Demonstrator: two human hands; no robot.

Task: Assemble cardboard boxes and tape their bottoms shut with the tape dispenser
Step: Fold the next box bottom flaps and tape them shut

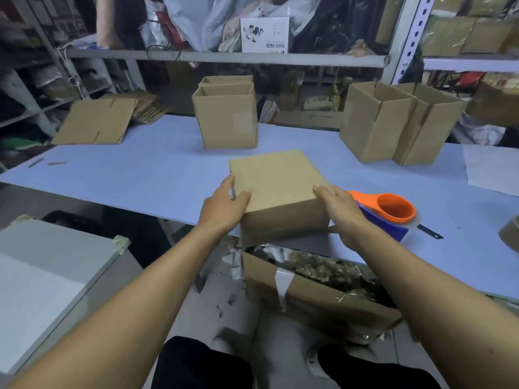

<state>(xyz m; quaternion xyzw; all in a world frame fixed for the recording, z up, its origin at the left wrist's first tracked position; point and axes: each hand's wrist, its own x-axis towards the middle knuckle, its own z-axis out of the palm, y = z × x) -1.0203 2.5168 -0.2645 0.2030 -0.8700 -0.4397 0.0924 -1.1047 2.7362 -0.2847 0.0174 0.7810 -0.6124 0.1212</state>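
A closed-up cardboard box (276, 181) sits at the near edge of the pale blue table (146, 175), its flat face turned up. My left hand (222, 207) grips its left near corner, thumb on top and fingers down the side. My right hand (341, 206) holds the right near corner the same way. The orange and blue tape dispenser (393, 210) lies on the table just right of my right hand, with clear tape on it.
Two nested open boxes (226, 116) stand mid-table, two more open boxes (393, 122) at the right. Flat box blanks (97, 122) lie at the far left. A tape roll (511, 234) and white paper (491, 169) sit at the right. A scrap-filled carton (309, 293) stands under the table edge.
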